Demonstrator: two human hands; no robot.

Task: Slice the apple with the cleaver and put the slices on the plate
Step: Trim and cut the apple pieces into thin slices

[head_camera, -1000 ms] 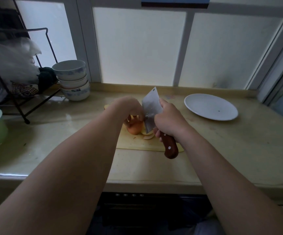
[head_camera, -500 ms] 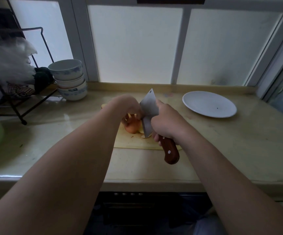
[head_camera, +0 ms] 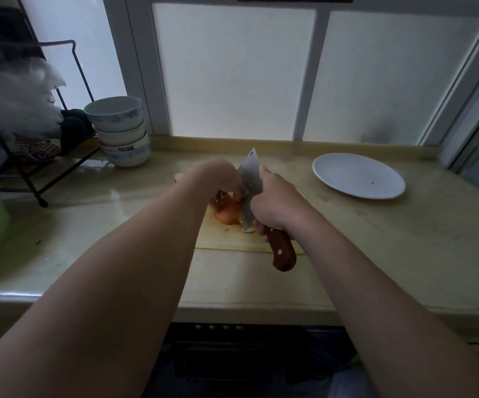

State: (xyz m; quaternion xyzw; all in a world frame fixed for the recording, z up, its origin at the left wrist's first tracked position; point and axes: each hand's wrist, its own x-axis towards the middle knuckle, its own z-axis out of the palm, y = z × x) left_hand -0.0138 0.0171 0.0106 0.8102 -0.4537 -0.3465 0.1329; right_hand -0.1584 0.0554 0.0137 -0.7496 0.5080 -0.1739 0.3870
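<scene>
The apple (head_camera: 226,212) sits on the cutting board (head_camera: 232,239) mid-worktop (head_camera: 376,239), steadied from above by the left hand (head_camera: 218,175). At its 3 o'clock, the cleaver (head_camera: 251,186) bites down, its handle clenched in the right hand (head_camera: 275,203). A slice (head_camera: 248,230) lies below the blade. The plate (head_camera: 358,176) stands apart at 2 o'clock.

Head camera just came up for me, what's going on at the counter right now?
A person is slicing an apple on a cutting board. The left hand steadies the apple from above while the right hand grips the cleaver by its wooden handle, the blade down against the apple's right side. At least one pale slice lies by the blade. The white plate to the right holds no slices.
</scene>
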